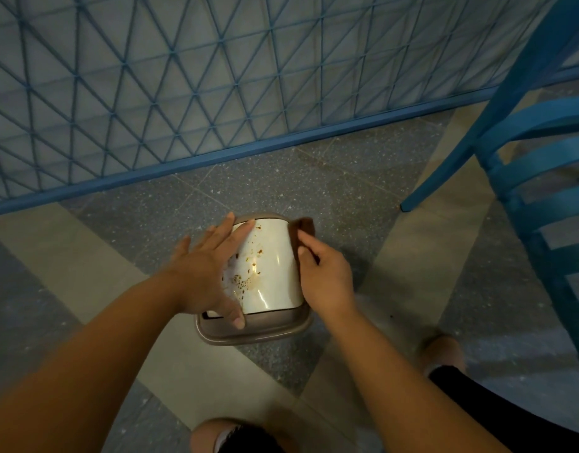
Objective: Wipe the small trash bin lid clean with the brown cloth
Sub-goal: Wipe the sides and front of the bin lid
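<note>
A small trash bin [265,333] with a brown rim stands on the floor below me. Its cream swing lid [271,269] is curved and glossy, with brown specks and smears on its left and middle. My left hand [206,269] lies flat on the lid's left side, fingers spread, thumb down near the front rim. My right hand [324,273] presses the brown cloth [302,232] against the lid's right edge; the cloth shows above the fingers at the far right corner.
A blue lattice fence [183,93] with a blue base rail runs across the back. A blue slatted chair [539,178] stands at the right, one leg on the floor close to the bin. Speckled grey floor tiles surround the bin. My feet show at the bottom.
</note>
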